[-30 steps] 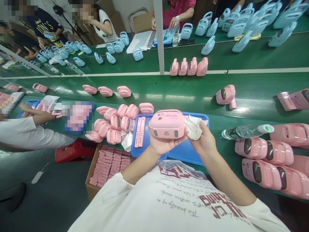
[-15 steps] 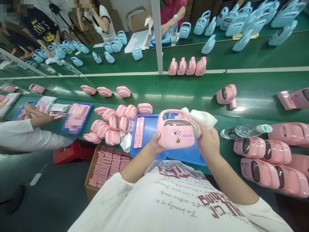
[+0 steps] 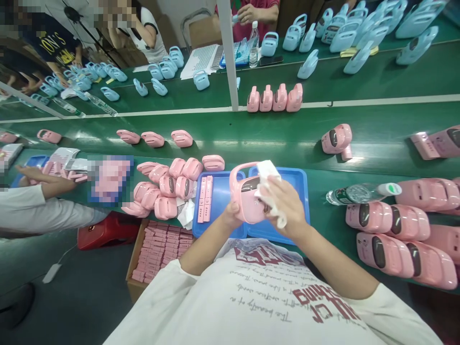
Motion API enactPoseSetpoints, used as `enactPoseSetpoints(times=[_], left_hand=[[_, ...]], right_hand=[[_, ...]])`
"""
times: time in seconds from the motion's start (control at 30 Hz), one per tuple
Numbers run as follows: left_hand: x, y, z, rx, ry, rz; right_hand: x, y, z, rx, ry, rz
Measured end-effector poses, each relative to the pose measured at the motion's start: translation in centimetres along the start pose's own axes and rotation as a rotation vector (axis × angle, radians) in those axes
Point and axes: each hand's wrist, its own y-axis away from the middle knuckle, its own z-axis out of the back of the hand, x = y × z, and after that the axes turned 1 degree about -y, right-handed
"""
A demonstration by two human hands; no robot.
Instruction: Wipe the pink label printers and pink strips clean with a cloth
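My left hand (image 3: pixel 233 214) grips the lower left edge of a pink plastic device (image 3: pixel 250 206) with a loop handle and a dark window. It is held up over two blue trays (image 3: pixel 220 196). In my right hand (image 3: pixel 290 206) is a crumpled white cloth (image 3: pixel 268 173), pressed against the device's front and covering the right part of its window and printed picture. Two slim pink bars (image 3: pixel 205 199) lie in the left tray. Just left of that tray, several similar pink devices (image 3: pixel 166 207) are grouped beside crumpled white tissue (image 3: pixel 186 213).
Right of the trays lie a water bottle (image 3: pixel 361 193) and rows of pink devices (image 3: pixel 384 254). A conveyor belt (image 3: pixel 273 132) carries more devices. Below left stands a carton (image 3: pixel 134 287) of pink bars. A co-worker's arm (image 3: pixel 57 187) is at left; blue devices (image 3: pixel 345 38) stand across.
My right hand has moved left with the cloth, from beside the device onto its front. The device has turned and shifted slightly left. My left hand keeps its grip.
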Motion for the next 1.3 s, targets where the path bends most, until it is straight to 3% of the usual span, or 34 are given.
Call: enactPoseSetpoints(times=[0.1,0.17,0.27,0.47,0.67,0.87,1.03,1.3], left_hand=[[-0.4,-0.4,-0.5,0.139,0.158,-0.09],[-0.5,-0.7,-0.8,0.181,0.227,-0.114],[-0.4,-1.2,-0.8,0.204,0.219,-0.106],[-1.2,-1.5,0.4,0.103,-0.061,-0.234],[-2.8,-0.6,0.1,0.082,-0.274,-0.265],[-3.0,0.1,-0.9,0.041,-0.354,-0.33],[-2.6,-0.2,-1.1,-0.008,-0.311,-0.369],[-1.2,-1.6,-0.7,-0.087,-0.133,-0.269]], right_hand=[[-1.0,-0.3,0.3,-0.237,-0.242,-0.454],[-1.3,-0.4,-0.1,-0.33,-0.449,-0.711],[-1.2,-0.4,-1.1,-0.306,-0.722,-0.866],[-1.8,0.1,-1.3,-0.268,-0.883,-0.793],[-2.9,1.1,-0.3,-0.165,-0.665,-0.669],[-1.1,-0.5,0.8,-0.109,-0.501,-0.628],[-0.5,-0.8,1.0,-0.084,-0.412,-0.622],[-1.5,0.3,-0.2,-0.214,-0.496,-0.649]])
